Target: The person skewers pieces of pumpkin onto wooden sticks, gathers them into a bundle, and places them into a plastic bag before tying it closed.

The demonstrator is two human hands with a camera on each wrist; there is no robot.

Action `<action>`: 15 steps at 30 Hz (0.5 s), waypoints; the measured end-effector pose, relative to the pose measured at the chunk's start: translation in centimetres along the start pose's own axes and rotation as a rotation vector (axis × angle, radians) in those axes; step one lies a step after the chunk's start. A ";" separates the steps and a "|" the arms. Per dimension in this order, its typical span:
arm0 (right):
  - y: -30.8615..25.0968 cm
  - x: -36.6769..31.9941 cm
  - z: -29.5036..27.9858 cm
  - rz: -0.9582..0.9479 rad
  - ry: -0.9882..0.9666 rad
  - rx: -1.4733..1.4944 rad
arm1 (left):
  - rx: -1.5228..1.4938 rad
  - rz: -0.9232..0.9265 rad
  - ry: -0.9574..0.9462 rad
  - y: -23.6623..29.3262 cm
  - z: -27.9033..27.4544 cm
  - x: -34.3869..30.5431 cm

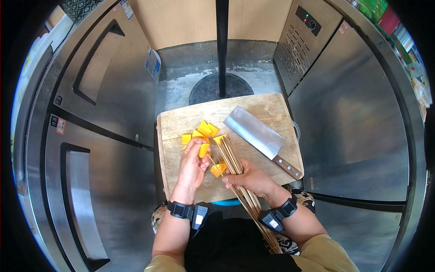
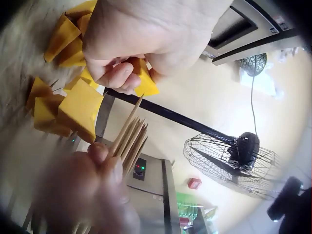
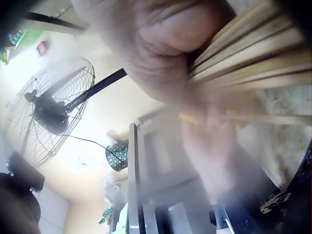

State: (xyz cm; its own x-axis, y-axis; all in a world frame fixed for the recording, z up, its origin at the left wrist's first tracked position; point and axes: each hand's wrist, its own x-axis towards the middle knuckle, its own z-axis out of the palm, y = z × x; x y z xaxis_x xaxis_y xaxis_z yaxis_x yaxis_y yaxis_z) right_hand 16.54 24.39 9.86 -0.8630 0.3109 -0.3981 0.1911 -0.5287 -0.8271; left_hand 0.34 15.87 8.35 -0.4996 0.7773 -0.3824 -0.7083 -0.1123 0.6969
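Note:
My left hand [image 1: 191, 167] pinches a yellow-orange pumpkin chunk [image 1: 204, 150] over the wooden cutting board [image 1: 181, 119]. In the left wrist view the curled fingers wrap partly round that chunk [image 2: 147, 82]. A thick bundle of wooden skewers [image 1: 232, 158] lies in the grip of my right hand [image 1: 254, 177], pointed ends facing forward. One skewer [image 2: 127, 122] stands out from the bundle between thumb and fingers, its tip close below the held chunk. More chunks [image 1: 205, 128] are heaped beyond the left hand, and others [image 1: 218, 169] lie between the hands.
A cleaver [image 1: 254, 132] with a wooden handle lies across the board's right side. Steel cabinets [image 1: 108, 181] stand left and right. Behind the board rises a black pole [image 1: 222, 50] on a round base, and a fan [image 2: 234, 156] shows in the wrist views.

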 end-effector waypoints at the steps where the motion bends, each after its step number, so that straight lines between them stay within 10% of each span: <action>1: -0.2 -0.1 0.1 0.008 0.004 -0.005 | 0.004 -0.013 0.006 -0.1 0.1 0.0; 15: 0.0 -0.5 0.2 -0.010 -0.020 0.003 | 0.257 0.183 0.043 -1.6 1.1 -1.9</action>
State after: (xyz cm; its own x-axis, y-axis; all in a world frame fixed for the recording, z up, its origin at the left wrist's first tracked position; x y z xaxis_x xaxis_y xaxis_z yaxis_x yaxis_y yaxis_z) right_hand 16.86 24.06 10.18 -0.8742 0.2998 -0.3819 0.1814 -0.5281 -0.8296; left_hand 3.00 15.26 8.61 -0.6314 0.7312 -0.2583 -0.4584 -0.0833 0.8848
